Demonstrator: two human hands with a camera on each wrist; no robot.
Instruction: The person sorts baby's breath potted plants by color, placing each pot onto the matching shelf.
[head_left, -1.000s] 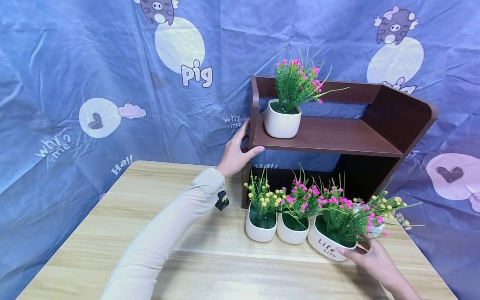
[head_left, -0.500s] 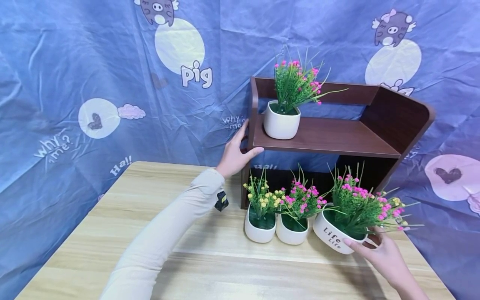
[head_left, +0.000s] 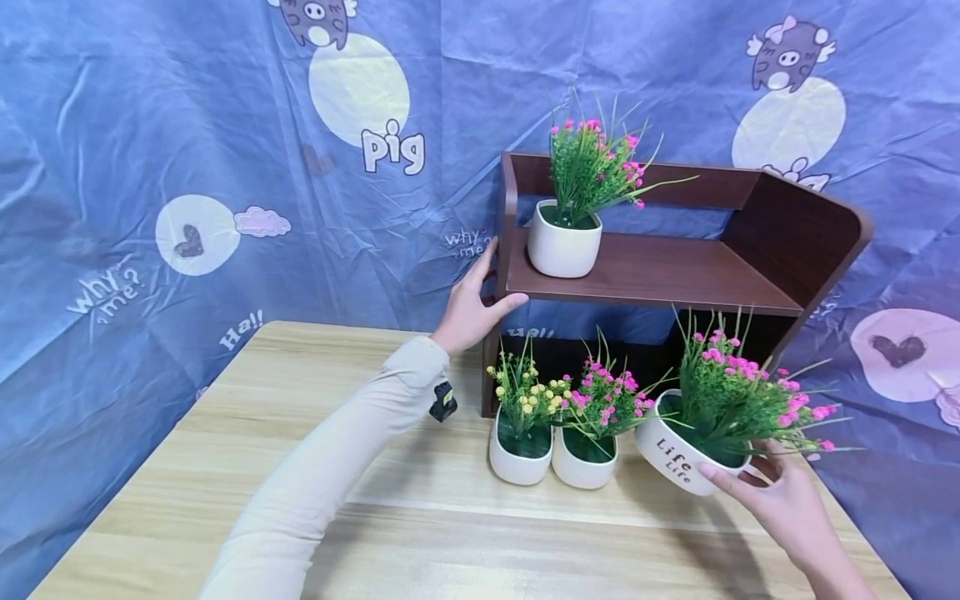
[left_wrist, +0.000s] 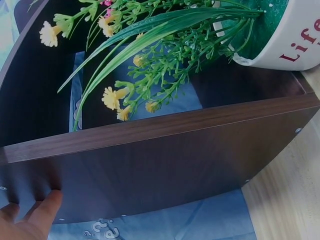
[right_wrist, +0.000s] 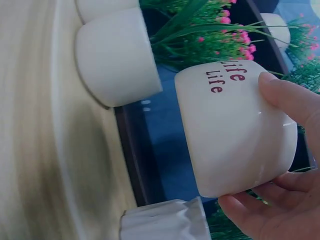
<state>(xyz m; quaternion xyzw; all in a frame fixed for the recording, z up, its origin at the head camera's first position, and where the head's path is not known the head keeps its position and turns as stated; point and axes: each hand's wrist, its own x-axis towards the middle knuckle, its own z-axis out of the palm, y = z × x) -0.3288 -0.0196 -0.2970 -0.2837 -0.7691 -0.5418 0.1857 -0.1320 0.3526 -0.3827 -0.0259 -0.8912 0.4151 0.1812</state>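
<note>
My right hand (head_left: pixel 787 504) grips a white flowerpot (head_left: pixel 678 460) lettered "Life", planted with artificial pink flowers and grass. The pot tilts above the table; in the right wrist view its thumb lies near the lettering and the other fingers curl under the base. My left hand (head_left: pixel 472 310) rests against the left side of a dark brown two-tier shelf (head_left: pixel 660 271), fingers straight along the outer panel, thumb at the front edge. A white pot (head_left: pixel 564 248) with pink flowers stands on the upper tier's left end.
Before the shelf, a yellow-flowered white pot (head_left: pixel 520 465) and a pink-flowered one (head_left: pixel 585 468) stand side by side on the wooden table (head_left: pixel 247 433). The right wrist view shows a ribbed white pot (right_wrist: pixel 165 222). A blue printed cloth (head_left: pixel 225 100) hangs behind.
My right hand has lifted the "Life" pot off the table, tilting it and moving it right and up, away from the two other pots. The left hand has stayed on the shelf.
</note>
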